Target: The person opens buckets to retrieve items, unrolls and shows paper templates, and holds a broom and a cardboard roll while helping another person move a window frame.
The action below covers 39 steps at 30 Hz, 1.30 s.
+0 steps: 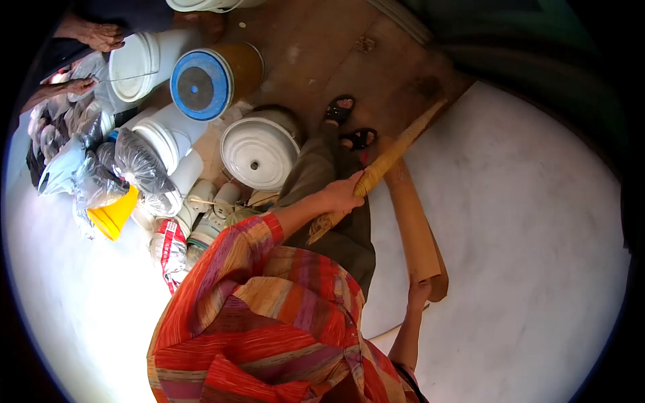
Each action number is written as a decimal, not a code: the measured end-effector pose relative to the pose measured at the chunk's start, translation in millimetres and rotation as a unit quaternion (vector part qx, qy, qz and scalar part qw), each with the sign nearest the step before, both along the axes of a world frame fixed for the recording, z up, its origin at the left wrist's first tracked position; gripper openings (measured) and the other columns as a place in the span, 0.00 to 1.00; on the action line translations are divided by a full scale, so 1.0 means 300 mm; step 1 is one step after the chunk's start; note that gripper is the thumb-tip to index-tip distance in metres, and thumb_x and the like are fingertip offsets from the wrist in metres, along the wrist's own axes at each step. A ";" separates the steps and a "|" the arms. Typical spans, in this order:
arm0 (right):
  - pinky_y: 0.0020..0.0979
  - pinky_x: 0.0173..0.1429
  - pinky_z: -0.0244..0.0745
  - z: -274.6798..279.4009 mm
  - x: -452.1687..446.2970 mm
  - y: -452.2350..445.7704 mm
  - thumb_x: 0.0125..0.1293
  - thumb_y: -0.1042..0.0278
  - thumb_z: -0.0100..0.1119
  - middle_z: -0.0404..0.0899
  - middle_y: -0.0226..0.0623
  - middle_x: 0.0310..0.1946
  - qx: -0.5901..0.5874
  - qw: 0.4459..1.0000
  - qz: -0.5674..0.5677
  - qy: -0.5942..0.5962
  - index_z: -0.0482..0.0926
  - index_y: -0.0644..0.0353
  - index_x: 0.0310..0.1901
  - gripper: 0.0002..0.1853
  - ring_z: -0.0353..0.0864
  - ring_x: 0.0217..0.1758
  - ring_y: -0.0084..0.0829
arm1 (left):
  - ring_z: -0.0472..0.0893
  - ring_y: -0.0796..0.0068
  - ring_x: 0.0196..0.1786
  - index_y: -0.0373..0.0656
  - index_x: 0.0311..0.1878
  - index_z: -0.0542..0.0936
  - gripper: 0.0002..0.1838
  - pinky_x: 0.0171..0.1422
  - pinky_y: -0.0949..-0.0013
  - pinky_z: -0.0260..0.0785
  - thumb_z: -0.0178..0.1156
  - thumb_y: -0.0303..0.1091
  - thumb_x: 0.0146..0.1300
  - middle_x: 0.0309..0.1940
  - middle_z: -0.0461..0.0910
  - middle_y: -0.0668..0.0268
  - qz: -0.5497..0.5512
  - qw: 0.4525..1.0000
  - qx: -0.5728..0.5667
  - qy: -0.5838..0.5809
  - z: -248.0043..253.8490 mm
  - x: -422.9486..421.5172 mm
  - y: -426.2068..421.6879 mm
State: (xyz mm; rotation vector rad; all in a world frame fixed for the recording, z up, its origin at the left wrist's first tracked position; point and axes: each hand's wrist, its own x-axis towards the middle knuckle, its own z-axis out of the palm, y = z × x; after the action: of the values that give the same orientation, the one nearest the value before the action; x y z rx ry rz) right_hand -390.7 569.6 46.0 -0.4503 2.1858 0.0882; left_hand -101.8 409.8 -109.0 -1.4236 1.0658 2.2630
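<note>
My left hand [344, 194] is closed around a long yellowish straw-like bundle [388, 160], which slants from my lap up toward the floor beyond my feet. Lower down on the right, my right hand [420, 291] grips the near end of a long brown sheet [411, 225] that looks curled or folded. The sheet's far end lies close to the bundle; whether they touch is unclear. A thin stick [390, 332] shows beside my right forearm, partly hidden.
White buckets [134, 67], a blue-lidded drum [201, 84] and a round-lidded pot [260, 154] stand at the left. Plastic bags [141, 161] lie beside them. Another person's hands [97, 35] hold a thin strand at the upper left. Pale flooring [524, 235] spreads rightward.
</note>
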 end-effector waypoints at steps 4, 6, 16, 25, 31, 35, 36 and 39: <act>0.29 0.49 0.69 -0.013 0.014 0.008 0.57 0.70 0.61 0.78 0.42 0.41 0.011 1.000 -0.011 0.009 0.72 0.74 0.47 0.19 0.76 0.44 0.29 | 0.81 0.64 0.29 0.40 0.67 0.51 0.43 0.38 0.66 0.73 0.59 0.39 0.50 0.34 0.79 0.51 0.023 0.989 -0.136 0.054 -0.349 -0.145 0.088; 0.30 0.50 0.69 -0.027 0.030 0.024 0.57 0.69 0.61 0.78 0.43 0.42 -0.039 0.998 0.023 0.032 0.72 0.74 0.47 0.20 0.76 0.45 0.31 | 0.81 0.65 0.28 0.38 0.66 0.54 0.42 0.37 0.67 0.73 0.60 0.39 0.49 0.34 0.79 0.51 0.035 0.958 -0.275 0.079 -0.410 -0.169 0.028; 0.31 0.54 0.67 -0.003 0.039 -0.102 0.63 0.58 0.53 0.76 0.50 0.47 0.067 0.997 0.009 0.025 0.70 0.75 0.51 0.25 0.75 0.51 0.37 | 0.76 0.72 0.27 0.45 0.68 0.53 0.39 0.30 0.71 0.71 0.58 0.29 0.54 0.45 0.73 0.59 0.377 0.916 0.130 -0.042 0.140 0.283 -0.099; 0.30 0.58 0.64 -0.052 -0.023 -0.076 0.64 0.60 0.52 0.72 0.46 0.54 0.028 0.999 0.016 -0.011 0.66 0.75 0.55 0.26 0.71 0.55 0.36 | 0.78 0.65 0.36 0.43 0.69 0.50 0.41 0.41 0.66 0.71 0.58 0.34 0.52 0.49 0.73 0.54 0.061 0.998 0.003 0.005 0.128 0.127 0.011; 0.30 0.58 0.64 -0.038 -0.048 -0.085 0.62 0.60 0.55 0.71 0.45 0.53 0.009 0.999 0.036 -0.037 0.66 0.75 0.56 0.27 0.71 0.54 0.35 | 0.78 0.56 0.44 0.42 0.68 0.52 0.42 0.50 0.62 0.69 0.58 0.38 0.50 0.49 0.74 0.50 0.018 0.996 -0.083 0.023 -0.230 -0.243 -0.001; 0.29 0.56 0.64 -0.009 -0.056 -0.131 0.61 0.63 0.56 0.71 0.41 0.52 0.021 0.993 -0.036 -0.106 0.66 0.73 0.56 0.26 0.69 0.53 0.31 | 0.76 0.55 0.48 0.41 0.67 0.54 0.43 0.52 0.62 0.69 0.61 0.39 0.48 0.52 0.73 0.51 0.075 0.994 -0.080 0.021 -0.360 -0.223 -0.091; 0.29 0.56 0.64 -0.008 -0.049 -0.137 0.61 0.63 0.56 0.71 0.41 0.52 0.021 0.994 -0.033 -0.106 0.66 0.73 0.56 0.26 0.69 0.53 0.31 | 0.77 0.57 0.47 0.41 0.67 0.55 0.43 0.49 0.62 0.71 0.62 0.38 0.48 0.52 0.73 0.52 0.137 0.984 -0.102 0.045 -0.396 -0.198 -0.073; 0.28 0.57 0.63 -0.011 -0.045 -0.142 0.61 0.62 0.56 0.71 0.41 0.52 0.010 0.993 -0.081 -0.089 0.66 0.73 0.56 0.26 0.69 0.54 0.31 | 0.77 0.67 0.38 0.44 0.67 0.56 0.39 0.36 0.66 0.75 0.61 0.31 0.51 0.46 0.73 0.58 0.392 0.898 0.189 0.059 -0.140 0.045 -0.122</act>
State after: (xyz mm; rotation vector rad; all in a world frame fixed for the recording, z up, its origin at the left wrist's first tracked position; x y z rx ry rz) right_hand -404.2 527.0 42.7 -0.2574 2.0365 -0.0194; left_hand -88.2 373.1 -151.1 -1.7433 -0.0064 2.8894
